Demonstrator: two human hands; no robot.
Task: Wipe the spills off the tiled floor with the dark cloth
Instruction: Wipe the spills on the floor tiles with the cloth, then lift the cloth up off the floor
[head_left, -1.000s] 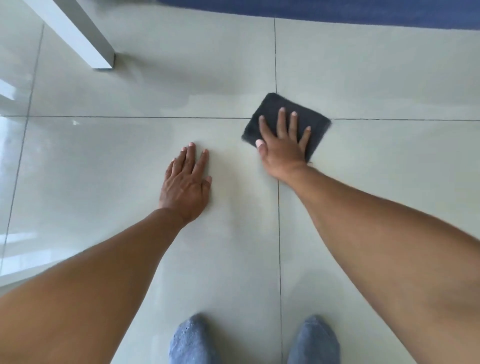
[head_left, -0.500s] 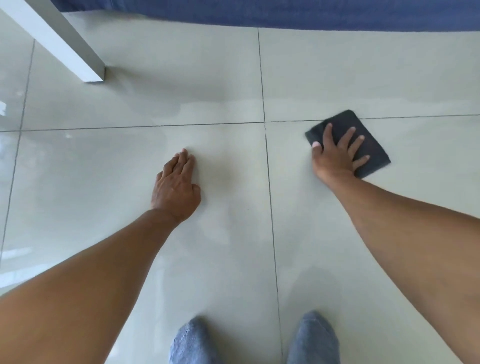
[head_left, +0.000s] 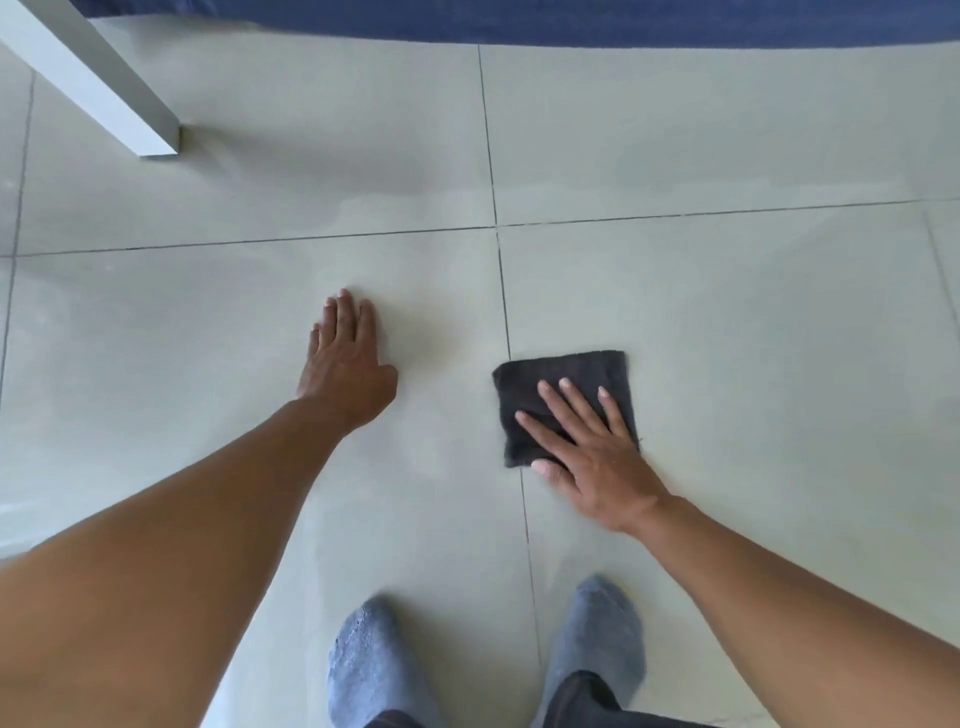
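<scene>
A folded dark cloth (head_left: 561, 376) lies flat on the pale tiled floor (head_left: 753, 322), just right of a grout line. My right hand (head_left: 592, 452) presses down on its near right part, fingers spread over it. My left hand (head_left: 348, 369) rests flat on the tile to the left, fingers together, holding nothing. Faint damp streaks (head_left: 384, 197) show on the tiles further out.
A white furniture leg (head_left: 119, 98) stands at the far left. A dark blue fabric edge (head_left: 571, 21) runs along the top. My two feet in grey socks (head_left: 374, 670) stand close below the hands.
My right hand has dragged the cloth from the far tile joint out to the right and then back towards me. My left hand has stayed planted.
</scene>
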